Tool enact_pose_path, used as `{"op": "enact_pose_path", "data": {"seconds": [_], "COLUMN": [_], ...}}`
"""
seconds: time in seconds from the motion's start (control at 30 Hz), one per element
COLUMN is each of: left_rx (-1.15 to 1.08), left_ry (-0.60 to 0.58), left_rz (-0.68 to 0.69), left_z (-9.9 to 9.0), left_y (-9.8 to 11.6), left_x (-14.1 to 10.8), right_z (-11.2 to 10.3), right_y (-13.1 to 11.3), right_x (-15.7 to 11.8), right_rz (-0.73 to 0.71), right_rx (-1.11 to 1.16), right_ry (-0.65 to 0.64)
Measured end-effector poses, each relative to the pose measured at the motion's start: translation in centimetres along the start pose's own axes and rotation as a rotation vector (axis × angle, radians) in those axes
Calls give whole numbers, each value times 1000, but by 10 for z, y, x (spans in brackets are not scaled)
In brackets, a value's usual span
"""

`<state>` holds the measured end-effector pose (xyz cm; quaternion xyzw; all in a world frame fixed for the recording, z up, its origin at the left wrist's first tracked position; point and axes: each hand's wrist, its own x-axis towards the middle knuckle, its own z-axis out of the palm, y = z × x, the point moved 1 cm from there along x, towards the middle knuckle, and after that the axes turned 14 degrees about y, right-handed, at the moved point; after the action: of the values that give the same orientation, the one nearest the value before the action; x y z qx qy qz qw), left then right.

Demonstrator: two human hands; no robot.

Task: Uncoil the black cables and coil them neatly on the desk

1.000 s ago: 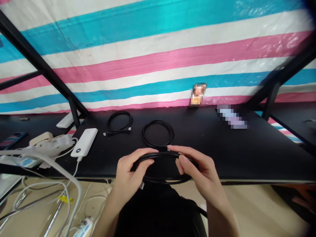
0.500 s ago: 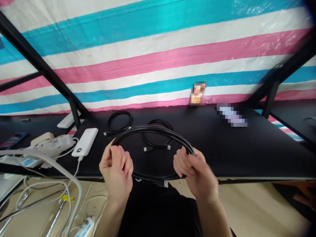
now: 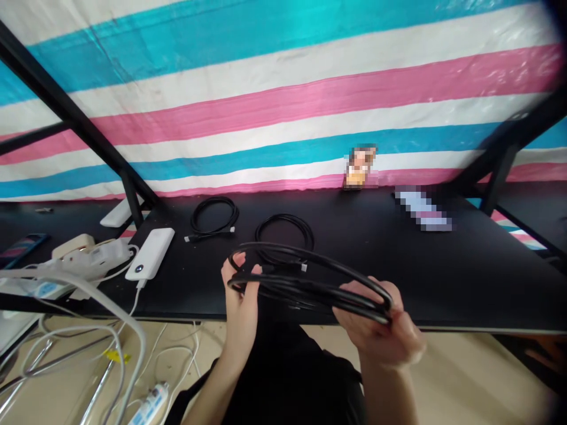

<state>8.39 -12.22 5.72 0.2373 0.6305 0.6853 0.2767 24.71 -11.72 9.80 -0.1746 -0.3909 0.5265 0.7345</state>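
Note:
A coiled black cable is stretched sideways between my two hands, above the front edge of the black table. My left hand holds the coil's left end, the loops passing between the raised thumb and the fingers. Gripping the right end is my right hand, with its fingers wrapped round the strands and slightly blurred. Behind the held coil lies a second black cable coil, partly covered by it, with one pale plug showing. Farther back and left rests another black cable coil with two pale plugs.
On the left are a white power bank with a cord plugged in, and a white power strip with chargers. White cables hang past the table edge. Two pixelated items, one upright card and one flat piece, sit at the back right.
The held coil has tipped from an upright arch to a flatter, stretched shape. My left hand has moved right and loosened its fingers; my right hand has moved right and down.

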Motion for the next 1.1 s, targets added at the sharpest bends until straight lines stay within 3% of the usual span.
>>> {"op": "enact_pose_path", "data": {"seconds": [0.07, 0.17, 0.3, 0.43, 0.6, 0.7, 0.87, 0.97, 1.1], "left_rx": [-115, -217, -361, -406, -602, -674, -648, -663, -489], "left_ry": [49, 0, -93, 40, 83, 74, -34, -115, -196], "left_rz": [-229, -471, -747, -787, -1039, -1113, -1216, -1204, -1141], "left_z": [3, 10, 16, 17, 25, 31, 41, 50, 59], "left_y": [-3, 3, 18, 17, -5, -9, -6, -9, -15], "left_x": [-1, -11, -25, -24, -13, -10, -5, 1, 9], "right_z": [-2, -3, -5, -16, -35, -43, -52, -58, -66], "right_y": [6, 15, 26, 44, 63, 66, 65, 68, 80], "right_x": [-1, -1, 4, 11, 15, 21, 46, 70, 107], "right_rz": [-73, -116, 21, 306, 400, 390, 285, 240, 168], "right_rx": [-20, -26, 34, -131, -668, -836, -931, -1034, -1309], "right_ry": [25, 20, 70, 235, 266, 245, 200, 172, 3]}}
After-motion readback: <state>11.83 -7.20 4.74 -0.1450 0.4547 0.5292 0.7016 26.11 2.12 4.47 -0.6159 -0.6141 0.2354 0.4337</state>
